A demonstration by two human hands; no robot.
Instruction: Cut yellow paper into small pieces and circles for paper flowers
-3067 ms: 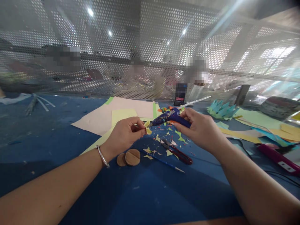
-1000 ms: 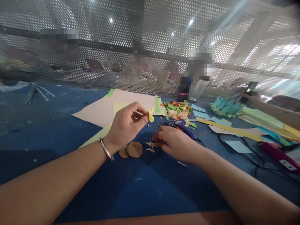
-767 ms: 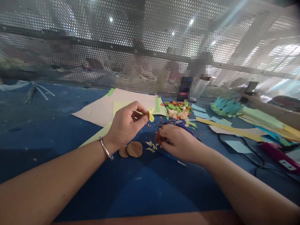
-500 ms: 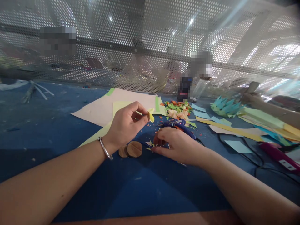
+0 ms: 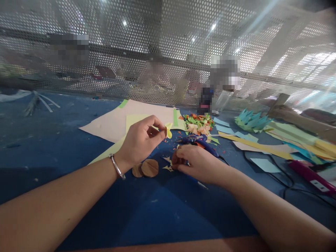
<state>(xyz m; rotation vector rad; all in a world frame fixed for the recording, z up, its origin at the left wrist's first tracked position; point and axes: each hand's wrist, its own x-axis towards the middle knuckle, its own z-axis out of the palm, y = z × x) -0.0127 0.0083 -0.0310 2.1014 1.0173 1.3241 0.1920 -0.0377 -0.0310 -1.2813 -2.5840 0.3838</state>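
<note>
Left hand (image 5: 143, 138) pinches a yellow paper piece (image 5: 168, 131) between thumb and fingertips, held up off the bench (image 5: 126, 217) with its longer way roughly upright and its free side turned toward the right. From the right hand (image 5: 195, 161), whose curled fingers hang low by the paper scraps (image 5: 168, 168), that piece lies apart, farther out and to the left; whether those fingers grip anything cannot be told. Just beyond the right hand rests a blue glue gun (image 5: 207, 145), while brown discs (image 5: 150, 168) sit on the near side of the left.
</note>
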